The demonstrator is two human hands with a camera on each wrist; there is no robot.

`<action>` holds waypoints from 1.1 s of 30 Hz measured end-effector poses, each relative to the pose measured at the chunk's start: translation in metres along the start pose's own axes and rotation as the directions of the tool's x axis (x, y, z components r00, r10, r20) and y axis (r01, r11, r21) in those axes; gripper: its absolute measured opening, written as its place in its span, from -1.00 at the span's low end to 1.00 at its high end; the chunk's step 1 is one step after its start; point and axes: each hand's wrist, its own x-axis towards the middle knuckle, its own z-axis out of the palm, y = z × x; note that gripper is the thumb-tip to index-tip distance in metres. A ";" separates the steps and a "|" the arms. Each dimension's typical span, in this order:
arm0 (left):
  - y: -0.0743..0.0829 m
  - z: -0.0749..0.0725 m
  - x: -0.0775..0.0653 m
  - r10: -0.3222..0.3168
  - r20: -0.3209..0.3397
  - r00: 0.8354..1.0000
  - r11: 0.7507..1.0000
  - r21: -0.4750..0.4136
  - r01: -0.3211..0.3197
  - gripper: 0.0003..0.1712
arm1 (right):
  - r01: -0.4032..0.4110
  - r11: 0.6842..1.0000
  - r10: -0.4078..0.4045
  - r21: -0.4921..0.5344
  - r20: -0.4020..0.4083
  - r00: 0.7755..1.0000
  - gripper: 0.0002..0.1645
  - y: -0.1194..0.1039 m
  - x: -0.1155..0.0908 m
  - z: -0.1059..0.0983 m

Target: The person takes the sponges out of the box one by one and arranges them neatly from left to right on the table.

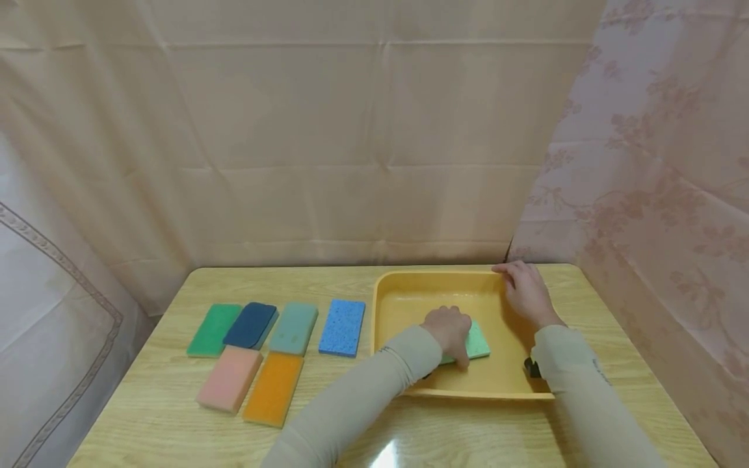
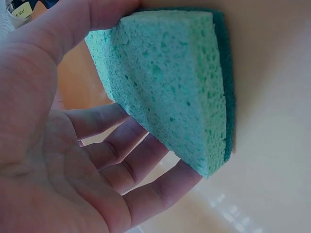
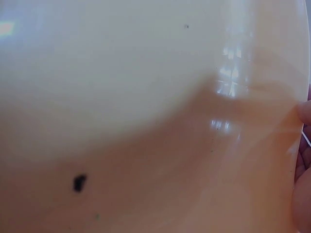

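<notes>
A yellow tray point(image 1: 497, 312) lies on the table. Inside it my left hand point(image 1: 449, 333) grips a light green sponge point(image 1: 478, 341), pressing it to the tray floor. The left wrist view shows the sponge point(image 2: 155, 77) pinched between thumb and fingers, its pale porous side towards the palm and a darker green scouring layer point(image 2: 226, 87) against the tray. At the far right corner, my right hand point(image 1: 529, 296) holds the tray's rim. In the right wrist view only part of that hand point(image 3: 302, 165) shows at the edge, and a dark speck point(image 3: 79, 182) marks the tray surface.
Left of the tray lie a blue sponge point(image 1: 342, 327), a pale green one point(image 1: 294, 328), a navy one point(image 1: 251, 325), a green one point(image 1: 214, 330), a pink one point(image 1: 230, 378) and an orange one point(image 1: 274, 390). A beige curtain point(image 1: 351, 130) hangs behind the wooden table point(image 1: 152, 416).
</notes>
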 end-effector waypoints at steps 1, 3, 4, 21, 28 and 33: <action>0.000 0.000 0.000 0.003 -0.001 1.000 1.000 0.001 -0.003 -0.47 | 0.001 1.000 -0.001 0.000 -0.001 1.000 -0.71 0.000 0.000 0.000; -0.001 0.000 0.000 0.007 -0.002 1.000 1.000 0.003 -0.007 -0.48 | 0.001 1.000 -0.001 0.001 -0.002 1.000 -0.71 0.000 0.000 0.000; -0.001 0.001 0.000 0.009 -0.004 1.000 1.000 0.003 -0.009 -0.48 | 0.000 1.000 0.000 0.000 -0.001 1.000 -0.71 0.000 0.000 0.000; -0.002 0.003 0.001 0.023 -0.021 1.000 1.000 0.003 -0.022 -0.50 | 0.003 1.000 -0.003 -0.002 -0.005 1.000 -0.70 0.000 0.000 0.000; -0.005 0.000 -0.001 0.034 0.017 0.999 0.999 -0.018 -0.034 -0.53 | -0.017 1.000 0.017 -0.002 0.008 1.000 -0.71 -0.003 -0.001 -0.001; -0.007 -0.003 -0.003 0.046 0.035 0.998 0.998 -0.031 -0.045 -0.58 | -0.024 1.000 0.024 -0.007 0.012 1.000 -0.71 -0.003 0.000 -0.001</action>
